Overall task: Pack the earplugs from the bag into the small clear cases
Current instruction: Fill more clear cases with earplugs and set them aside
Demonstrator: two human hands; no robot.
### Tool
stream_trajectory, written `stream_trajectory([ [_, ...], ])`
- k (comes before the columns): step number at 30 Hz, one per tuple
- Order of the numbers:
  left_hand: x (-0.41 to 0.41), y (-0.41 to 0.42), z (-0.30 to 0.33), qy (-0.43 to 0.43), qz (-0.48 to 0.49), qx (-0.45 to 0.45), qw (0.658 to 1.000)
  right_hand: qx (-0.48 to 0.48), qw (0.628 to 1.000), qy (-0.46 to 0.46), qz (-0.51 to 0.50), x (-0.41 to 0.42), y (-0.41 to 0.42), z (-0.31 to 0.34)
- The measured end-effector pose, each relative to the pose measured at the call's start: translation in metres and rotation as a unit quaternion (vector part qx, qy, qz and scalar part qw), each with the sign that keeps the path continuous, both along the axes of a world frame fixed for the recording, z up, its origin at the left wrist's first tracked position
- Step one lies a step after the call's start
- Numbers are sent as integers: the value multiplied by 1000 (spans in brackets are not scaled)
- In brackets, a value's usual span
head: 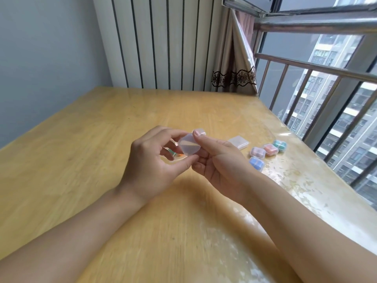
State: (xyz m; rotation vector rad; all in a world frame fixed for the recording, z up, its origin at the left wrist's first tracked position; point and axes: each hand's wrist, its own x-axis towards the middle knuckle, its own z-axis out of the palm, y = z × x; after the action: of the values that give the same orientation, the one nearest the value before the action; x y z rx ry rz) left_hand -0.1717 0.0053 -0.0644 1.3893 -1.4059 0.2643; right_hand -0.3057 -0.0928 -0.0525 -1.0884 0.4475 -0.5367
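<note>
Hands meet above the middle of the table (102, 129), and between them we hold one small clear case (188, 145). Our left hand (151, 162) pinches it from the left, thumb tip at its lower corner and curled fingers at its upper edge. Our right hand (219, 160) grips it from the right, thumb pressed flat on its top right corner and fingers curled underneath. We hold the case off the table, turned so one corner points down like a diamond, its broad face toward us; it is close to square, so we see no clear long axis. We cannot tell whether it is latched or whether anything is inside. Behind our left fingers lies the bag (173, 153), crinkled and shiny, mostly hidden, with a spot of orange showing through it. We can read no writing or brand on anything. Just behind our right thumb sits a pink case (201, 132) on the table. To the right lies a flat clear packet (239, 142), and beyond it, near the window-side edge, four closed cases: a pale pink one (257, 152), a blue one (257, 164), a red one (271, 149) and a teal one (279, 145), the last three touching or nearly touching in a row.
</note>
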Motion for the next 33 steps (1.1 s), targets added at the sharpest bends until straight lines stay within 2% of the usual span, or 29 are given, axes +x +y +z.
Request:
stream_trajectory([
  [4,0,2,3,51,-4,3,999,-17,1000,-14,16,-2,-5,-2],
  [8,2,3,4,162,-32,33,986,-71,997,-39,16,-2,-2,-2],
  [13,4,2,2,127,-32,22,991,-94,995,-41,-9,-3,-1,1],
  [17,3,0,0,258,-47,51,964,-46,997,-59,-21,-3,2,0],
  [21,1,-2,-2,336,-91,54,936,-74,995,-29,-53,-2,2,-2],
  [24,0,-3,-6,344,-99,80,930,-97,993,16,-65,-3,2,-2],
  [33,1,0,-7,296,-127,122,939,-48,995,17,-90,-6,5,1],
])
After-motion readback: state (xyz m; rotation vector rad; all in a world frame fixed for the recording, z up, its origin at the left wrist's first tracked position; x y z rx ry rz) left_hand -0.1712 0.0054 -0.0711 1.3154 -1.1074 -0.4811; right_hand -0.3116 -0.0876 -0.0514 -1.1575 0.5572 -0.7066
